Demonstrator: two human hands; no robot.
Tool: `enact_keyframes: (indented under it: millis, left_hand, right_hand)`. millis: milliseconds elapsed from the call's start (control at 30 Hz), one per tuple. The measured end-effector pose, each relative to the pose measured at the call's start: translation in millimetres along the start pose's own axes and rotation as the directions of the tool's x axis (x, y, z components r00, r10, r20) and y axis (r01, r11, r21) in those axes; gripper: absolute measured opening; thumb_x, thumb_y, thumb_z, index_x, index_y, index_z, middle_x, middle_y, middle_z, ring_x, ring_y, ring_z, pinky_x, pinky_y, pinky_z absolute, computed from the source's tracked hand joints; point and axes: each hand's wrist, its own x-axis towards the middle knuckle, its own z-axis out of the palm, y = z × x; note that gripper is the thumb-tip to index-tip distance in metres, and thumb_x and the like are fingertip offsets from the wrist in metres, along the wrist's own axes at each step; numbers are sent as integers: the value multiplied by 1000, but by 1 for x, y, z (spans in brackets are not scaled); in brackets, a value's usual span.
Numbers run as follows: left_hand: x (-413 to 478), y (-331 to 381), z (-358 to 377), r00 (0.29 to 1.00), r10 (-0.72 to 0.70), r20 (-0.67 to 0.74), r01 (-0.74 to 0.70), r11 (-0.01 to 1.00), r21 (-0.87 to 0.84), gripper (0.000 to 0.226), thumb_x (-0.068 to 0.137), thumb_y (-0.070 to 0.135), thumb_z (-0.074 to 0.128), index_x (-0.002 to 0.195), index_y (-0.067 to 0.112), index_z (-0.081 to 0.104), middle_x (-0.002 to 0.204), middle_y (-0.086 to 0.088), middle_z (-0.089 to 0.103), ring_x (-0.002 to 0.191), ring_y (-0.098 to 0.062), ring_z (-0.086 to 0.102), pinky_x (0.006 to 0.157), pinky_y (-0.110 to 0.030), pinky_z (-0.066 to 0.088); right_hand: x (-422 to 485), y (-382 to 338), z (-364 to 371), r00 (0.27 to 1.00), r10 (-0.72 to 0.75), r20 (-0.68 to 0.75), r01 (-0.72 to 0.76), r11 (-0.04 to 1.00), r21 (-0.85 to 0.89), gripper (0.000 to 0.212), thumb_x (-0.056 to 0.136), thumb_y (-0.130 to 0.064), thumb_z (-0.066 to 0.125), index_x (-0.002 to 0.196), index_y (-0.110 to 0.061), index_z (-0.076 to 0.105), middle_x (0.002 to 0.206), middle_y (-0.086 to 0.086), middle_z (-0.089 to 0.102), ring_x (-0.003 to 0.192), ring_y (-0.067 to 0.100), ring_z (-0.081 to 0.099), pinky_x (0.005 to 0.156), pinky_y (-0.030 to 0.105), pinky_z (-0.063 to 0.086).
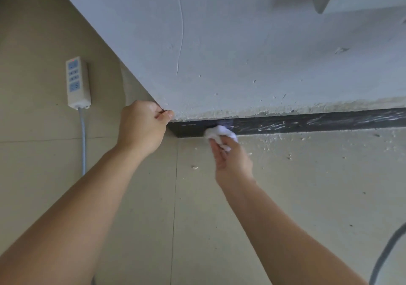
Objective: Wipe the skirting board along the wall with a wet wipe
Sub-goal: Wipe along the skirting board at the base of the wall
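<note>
Prob. just begun: R hand [230,163] pinches wet wipe [219,133] on skirting board [307,123] by wall corner [173,117], L hand [140,126] fisted there; rest dusty.

crumpled white wet wipe [220,133], against dark skirting board [307,122]

Domestic interior room: a rough white plastered wall [241,54] is meeting a beige tiled floor [307,185] at a dark skirting board [307,122]; a power strip [78,82] is lying on the tiles.
</note>
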Motion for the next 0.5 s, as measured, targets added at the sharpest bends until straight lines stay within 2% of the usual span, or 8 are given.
enact_keyframes:
  millis: [67,167,233,300,367,433,500]
  left_hand:
    - [0,2,-1,1000,-9,16,9,1000,-9,20,93,21,60,97,8,75,92,-5,75,88,-25,68,79,-33,53]
    - [0,4,-6,998,-19,58,19,1000,2,22,93,23,59,89,8,74,83,-8,73,80,-27,67,68,-28,51]
    - [0,7,-10,995,-39,95,34,998,46,25,93,23,57,79,9,71,68,-9,66,65,-22,59,56,-23,41]
    - [0,9,-13,990,-84,114,78,995,63,31,90,19,53,65,1,56,62,-21,49,56,-22,39,52,-28,29]
    - [2,9,-14,983,-133,125,130,991,28,30,86,18,48,71,-7,49,65,-15,41,60,-20,33,56,-29,26]
    - [3,6,-13,982,-138,130,136,990,21,33,89,21,46,76,-9,54,68,-10,46,63,-19,36,59,-30,28]
    - [2,6,-11,986,-108,129,103,994,39,38,92,25,45,73,-8,51,65,-10,43,60,-20,34,57,-29,27]
  right_hand:
    - [-6,-5,-13,998,59,9,-59,998,34,30,83,6,63,112,2,58,109,20,66,83,28,70,72,31,61]
    - [-18,36,-6,980,190,64,-159,930,-332,17,84,7,61,99,0,58,93,18,62,75,24,66,69,28,61]
    - [-16,59,15,980,186,78,-133,887,-442,18,83,7,60,99,-1,57,87,14,61,72,21,63,69,26,60]
    - [-12,62,38,988,125,90,-77,904,-420,11,83,6,61,90,-2,57,80,10,61,70,19,61,71,27,60]
    - [-9,56,48,994,80,75,-42,912,-408,14,83,6,61,78,-6,54,76,10,62,68,20,62,72,29,60]
    - [-14,42,41,992,86,93,-50,942,-332,8,84,6,60,85,-1,58,79,13,65,70,22,65,71,29,61]
    - [-15,22,22,992,103,68,-93,987,-134,16,86,6,59,101,5,62,94,18,69,77,25,68,72,28,61]
